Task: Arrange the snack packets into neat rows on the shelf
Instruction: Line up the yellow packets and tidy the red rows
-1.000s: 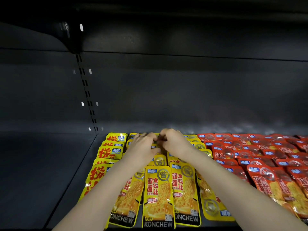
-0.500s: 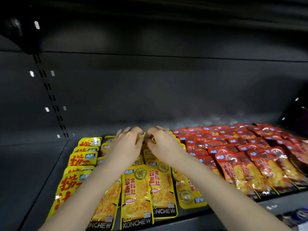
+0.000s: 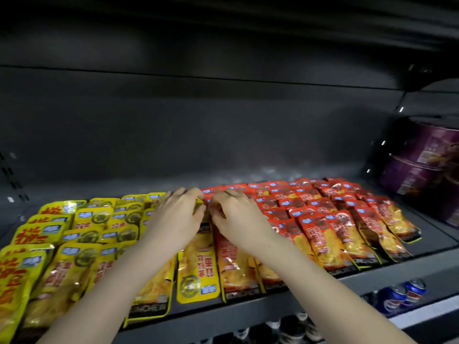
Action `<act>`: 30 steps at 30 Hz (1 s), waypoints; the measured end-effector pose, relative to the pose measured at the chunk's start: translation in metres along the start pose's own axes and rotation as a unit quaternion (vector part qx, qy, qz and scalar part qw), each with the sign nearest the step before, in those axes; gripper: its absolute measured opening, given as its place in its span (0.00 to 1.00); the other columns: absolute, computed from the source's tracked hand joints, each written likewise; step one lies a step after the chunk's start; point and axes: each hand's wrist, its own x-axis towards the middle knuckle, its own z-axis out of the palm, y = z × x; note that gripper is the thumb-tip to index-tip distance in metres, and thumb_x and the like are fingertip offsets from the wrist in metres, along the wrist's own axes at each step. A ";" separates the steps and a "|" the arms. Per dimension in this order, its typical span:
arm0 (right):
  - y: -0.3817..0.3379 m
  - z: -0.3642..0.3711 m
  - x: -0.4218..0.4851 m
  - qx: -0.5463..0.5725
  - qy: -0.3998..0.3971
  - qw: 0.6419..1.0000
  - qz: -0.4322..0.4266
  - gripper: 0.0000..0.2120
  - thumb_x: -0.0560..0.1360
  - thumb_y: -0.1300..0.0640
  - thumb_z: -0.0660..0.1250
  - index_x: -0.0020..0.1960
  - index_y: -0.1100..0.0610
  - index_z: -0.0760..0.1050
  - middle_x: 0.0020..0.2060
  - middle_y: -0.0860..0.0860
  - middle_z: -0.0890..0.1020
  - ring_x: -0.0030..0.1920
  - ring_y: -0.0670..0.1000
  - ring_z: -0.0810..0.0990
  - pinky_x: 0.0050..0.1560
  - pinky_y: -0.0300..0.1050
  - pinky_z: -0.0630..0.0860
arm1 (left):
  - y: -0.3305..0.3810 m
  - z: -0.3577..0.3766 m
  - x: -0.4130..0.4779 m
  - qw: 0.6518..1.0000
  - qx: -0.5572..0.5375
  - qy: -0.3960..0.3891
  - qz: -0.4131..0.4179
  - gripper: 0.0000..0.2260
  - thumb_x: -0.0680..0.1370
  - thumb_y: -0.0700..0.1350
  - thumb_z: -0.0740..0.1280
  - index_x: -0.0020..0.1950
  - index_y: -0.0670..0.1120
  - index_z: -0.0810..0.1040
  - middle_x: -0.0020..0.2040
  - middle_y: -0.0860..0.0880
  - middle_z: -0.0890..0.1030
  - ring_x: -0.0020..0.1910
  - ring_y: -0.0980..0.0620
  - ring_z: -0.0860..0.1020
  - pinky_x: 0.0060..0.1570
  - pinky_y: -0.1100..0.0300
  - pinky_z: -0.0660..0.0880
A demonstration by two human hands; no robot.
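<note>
The yellow packets [image 3: 82, 219] fill the left of the shelf [image 3: 422, 259] and the red packets [image 3: 320, 234] the right, all lying flat with their long axis running near to far, overlapped like tiles; the two colours meet at a seam in the middle, and the work is at its far end. There the left hand [image 3: 177, 214] and right hand [image 3: 239, 216] sit knuckle to knuckle, fingers curled down onto a packet top between them; whether they pinch it or only press it I cannot tell. That packet lies directly under the fingertips, equally close to both hands, so the coming move looks like a small tug or nudge along the near-far line.

Just near of the hands, between the forearms, one reversed packet [image 3: 198, 274] lies turned end for end against its neighbours; the left arm is nearer to it.

Counted: two hands; at least four files of yellow, at least four of red, single packets too overlapped and blurred to total; two purple tubs [image 3: 427, 170] stacked far right; several cans [image 3: 402, 294] below.
</note>
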 end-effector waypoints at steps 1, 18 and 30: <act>0.009 -0.004 -0.004 0.000 0.000 1.000 -0.001 0.10 0.77 0.56 0.58 0.54 0.57 0.74 0.53 0.56 0.77 0.58 0.60 0.73 0.54 0.53 0.71 | 0.009 0.007 0.000 1.000 -0.001 -0.001 0.002 0.11 0.77 0.45 0.64 0.59 0.48 0.76 0.56 0.47 0.78 0.59 0.44 0.72 0.58 0.50 0.70; 0.134 -0.059 -0.055 0.003 -0.025 1.000 -0.019 0.12 0.75 0.57 0.59 0.57 0.57 0.74 0.54 0.54 0.77 0.58 0.59 0.73 0.57 0.53 0.71 | 0.142 0.083 0.003 0.999 0.027 -0.033 -0.017 0.11 0.79 0.46 0.60 0.60 0.49 0.73 0.57 0.49 0.75 0.60 0.46 0.70 0.59 0.49 0.70; 0.200 -0.076 -0.073 -0.097 -0.008 0.993 0.071 0.11 0.77 0.57 0.59 0.57 0.56 0.75 0.53 0.54 0.77 0.56 0.58 0.73 0.54 0.50 0.71 | 0.177 0.105 -0.001 0.994 0.030 -0.074 0.080 0.14 0.81 0.49 0.57 0.65 0.52 0.70 0.64 0.53 0.71 0.65 0.51 0.65 0.65 0.54 0.65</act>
